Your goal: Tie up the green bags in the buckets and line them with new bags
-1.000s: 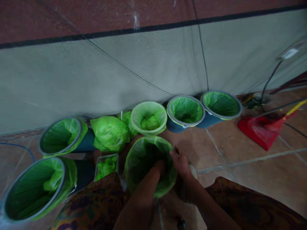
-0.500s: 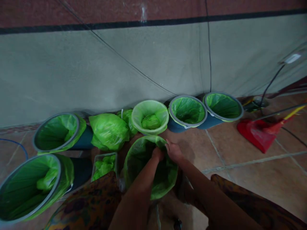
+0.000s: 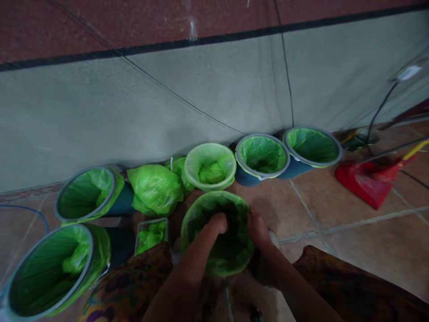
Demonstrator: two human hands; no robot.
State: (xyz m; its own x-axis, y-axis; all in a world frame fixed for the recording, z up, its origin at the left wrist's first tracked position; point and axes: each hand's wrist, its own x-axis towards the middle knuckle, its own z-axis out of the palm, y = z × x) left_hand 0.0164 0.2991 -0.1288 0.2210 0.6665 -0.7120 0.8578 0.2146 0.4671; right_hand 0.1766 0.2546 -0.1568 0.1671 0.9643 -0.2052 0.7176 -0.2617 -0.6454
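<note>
The lined bin (image 3: 191,220) stands on the tiled floor (image 3: 284,208) between the person's knees, its round mouth facing up and green plastic covering its rim. The left hand (image 3: 219,222) reaches inside, well in from the edge; its fingertips are lost in the dark hollow, so whether they are clenched or holding anything cannot be told. The right hand (image 3: 257,227) is at the right side of the mouth, fingers curled over the rim and grasping it.

Just beyond the far edge sits a pale bin (image 3: 188,172) with bunched green plastic in it, and two blue bins (image 3: 247,179) (image 3: 291,169) stand to its right along the wall (image 3: 150,103). On the left, a clear box (image 3: 166,230) and a full green bag (image 3: 156,190) crowd that side, with two grey-rimmed bins (image 3: 112,192) (image 3: 89,268) farther out. To the right, a broad stretch of tile runs from the right hand toward a red dustpan (image 3: 365,181).
</note>
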